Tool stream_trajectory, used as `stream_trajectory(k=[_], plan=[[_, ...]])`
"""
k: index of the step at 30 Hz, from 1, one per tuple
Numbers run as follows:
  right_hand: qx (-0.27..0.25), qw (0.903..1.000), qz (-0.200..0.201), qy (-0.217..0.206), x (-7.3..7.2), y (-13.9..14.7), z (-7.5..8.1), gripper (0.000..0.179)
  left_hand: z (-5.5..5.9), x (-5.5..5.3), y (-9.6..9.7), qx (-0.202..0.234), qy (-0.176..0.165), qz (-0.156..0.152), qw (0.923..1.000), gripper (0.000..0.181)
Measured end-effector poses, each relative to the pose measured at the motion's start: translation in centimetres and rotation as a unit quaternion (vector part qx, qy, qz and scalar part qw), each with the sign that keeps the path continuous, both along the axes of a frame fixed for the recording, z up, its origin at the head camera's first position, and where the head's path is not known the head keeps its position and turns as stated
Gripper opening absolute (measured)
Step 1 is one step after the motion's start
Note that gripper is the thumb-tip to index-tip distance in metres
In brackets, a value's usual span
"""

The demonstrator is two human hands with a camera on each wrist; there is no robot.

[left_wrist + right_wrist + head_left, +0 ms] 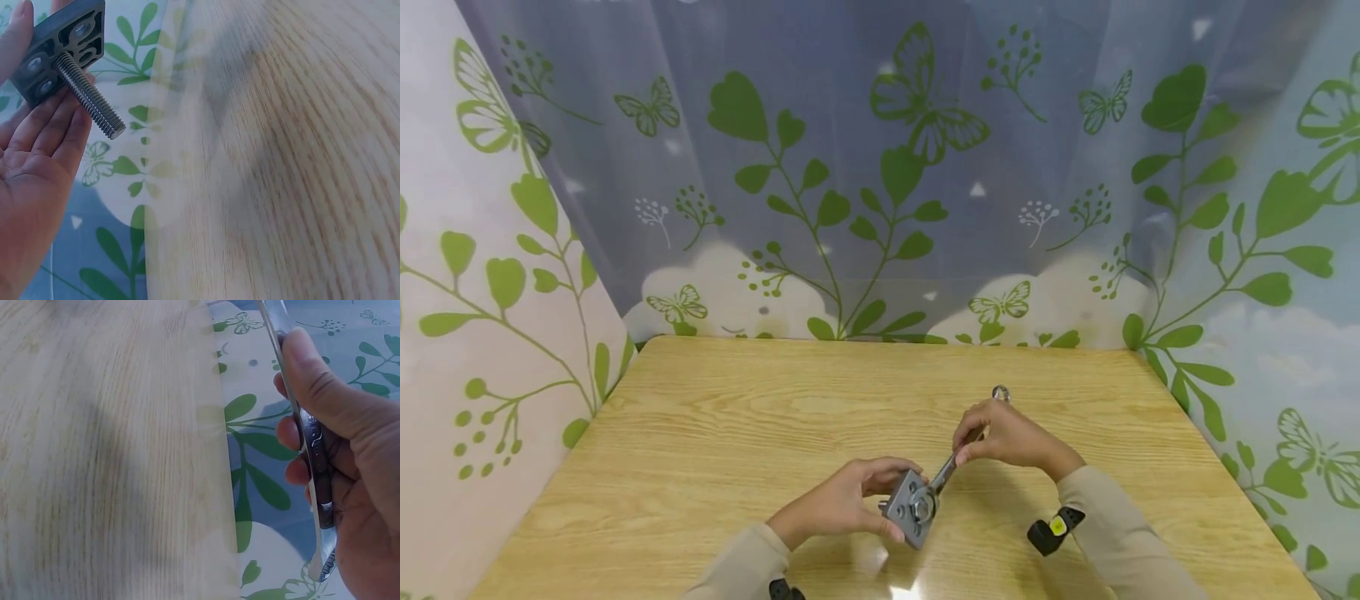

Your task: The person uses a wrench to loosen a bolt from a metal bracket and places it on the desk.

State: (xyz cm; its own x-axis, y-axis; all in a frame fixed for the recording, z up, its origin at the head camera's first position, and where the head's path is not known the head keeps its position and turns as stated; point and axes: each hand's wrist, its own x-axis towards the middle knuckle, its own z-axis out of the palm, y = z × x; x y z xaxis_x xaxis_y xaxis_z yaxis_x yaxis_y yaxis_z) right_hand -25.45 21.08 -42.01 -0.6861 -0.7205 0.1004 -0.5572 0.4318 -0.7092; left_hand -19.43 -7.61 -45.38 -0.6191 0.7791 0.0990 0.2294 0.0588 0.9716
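Observation:
In the head view my left hand holds up a grey square plate with several holes, thumb on one edge and fingers on another. A bolt passes through the plate's middle. Its threaded shank sticks out toward my left palm, as the left wrist view shows. My right hand grips a metal wrench by its handle, thumb on one side and curled fingers on the other. One ring end of the wrench sits around the bolt head on the plate's face; the other ring end shows beyond my right hand.
Both hands are above a wooden table. Behind it and at the sides hang curtains printed with green leaves and butterflies. A black strap device with a yellow spot is on my right wrist.

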Motion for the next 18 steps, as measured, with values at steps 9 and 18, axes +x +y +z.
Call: stream_trajectory(k=[9, 18], plan=[[0.019, 0.9998, -0.009, 0.0, 0.0, 0.2, -0.4, 0.014, -0.2, 0.2, 0.1, -0.007, -0.005, 0.009, 0.9999, 0.064], [0.031, 0.992, -0.122, -0.01, 1.0, 2.9, -2.1, 0.02, -1.1, 0.0, -0.3, 0.012, 0.003, 0.134, 0.9909, 0.069]])
